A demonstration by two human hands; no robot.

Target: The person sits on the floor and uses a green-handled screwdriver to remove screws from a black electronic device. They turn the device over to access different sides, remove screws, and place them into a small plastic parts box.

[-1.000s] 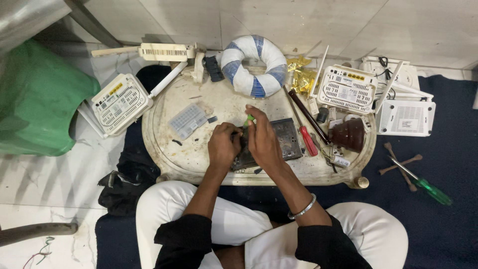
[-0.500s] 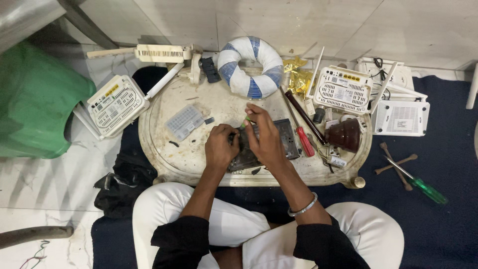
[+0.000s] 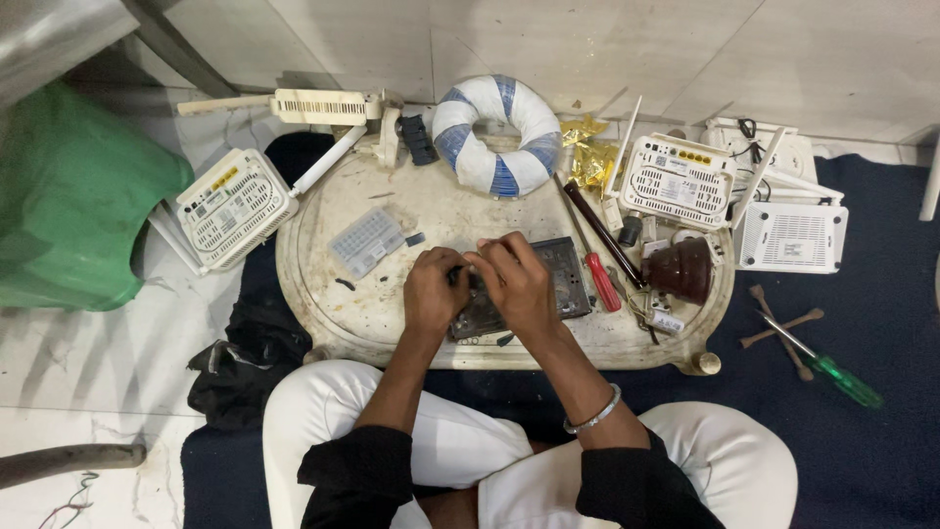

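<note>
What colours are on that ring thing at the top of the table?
The ring has white and blue stripes, seen best in the head view.

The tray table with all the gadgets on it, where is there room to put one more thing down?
On the table, bare patches lie at its left edge, below the small grey keypad piece, and between the striped ring and the hands. The right side is crowded: red screwdriver, brown dome, white router.
</note>
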